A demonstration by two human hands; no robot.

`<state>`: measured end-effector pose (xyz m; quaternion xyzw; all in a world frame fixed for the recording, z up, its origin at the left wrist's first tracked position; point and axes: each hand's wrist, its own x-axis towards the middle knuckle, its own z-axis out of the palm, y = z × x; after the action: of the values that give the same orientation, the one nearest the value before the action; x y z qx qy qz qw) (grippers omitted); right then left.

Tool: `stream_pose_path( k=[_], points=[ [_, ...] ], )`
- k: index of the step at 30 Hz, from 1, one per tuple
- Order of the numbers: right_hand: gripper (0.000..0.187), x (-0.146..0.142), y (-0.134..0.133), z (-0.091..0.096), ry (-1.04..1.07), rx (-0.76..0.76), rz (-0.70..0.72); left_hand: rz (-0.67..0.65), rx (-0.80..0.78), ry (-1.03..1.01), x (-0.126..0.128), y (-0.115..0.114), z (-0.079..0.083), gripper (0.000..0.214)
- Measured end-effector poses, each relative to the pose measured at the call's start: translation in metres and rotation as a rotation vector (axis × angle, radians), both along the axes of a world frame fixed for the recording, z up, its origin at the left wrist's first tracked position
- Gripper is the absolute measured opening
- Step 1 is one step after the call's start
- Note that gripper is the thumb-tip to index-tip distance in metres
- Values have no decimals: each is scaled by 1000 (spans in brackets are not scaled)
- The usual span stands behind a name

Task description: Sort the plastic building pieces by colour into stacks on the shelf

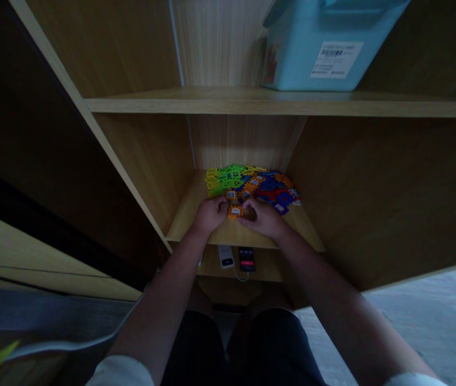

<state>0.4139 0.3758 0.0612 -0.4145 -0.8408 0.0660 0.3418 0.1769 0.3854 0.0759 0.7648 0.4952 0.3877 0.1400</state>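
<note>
A pile of colourful plastic interlocking blocks (252, 185), green, yellow, orange, blue and red, lies on a wooden shelf (196, 217) inside a cabinet. My left hand (210, 213) and my right hand (263, 217) reach in side by side at the pile's near edge. Both have curled fingers pinched on a small orange block (235, 212) held between them. The fingertips are partly hidden by the block.
A light blue plastic bin (320, 43) with a white label stands on the shelf above. On the lower shelf lie a white power bank (226, 256) and a phone (247, 259) joined by a cable. Cabinet walls close in left and right. My knees are below.
</note>
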Motion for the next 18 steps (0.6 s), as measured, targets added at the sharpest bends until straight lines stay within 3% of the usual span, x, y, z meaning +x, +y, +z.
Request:
stream_pose_path(
  k=[18],
  points=[
    [36, 0, 1, -2, -54, -29, -35, -91, -45, 22, 1, -3, 4, 23]
  ],
)
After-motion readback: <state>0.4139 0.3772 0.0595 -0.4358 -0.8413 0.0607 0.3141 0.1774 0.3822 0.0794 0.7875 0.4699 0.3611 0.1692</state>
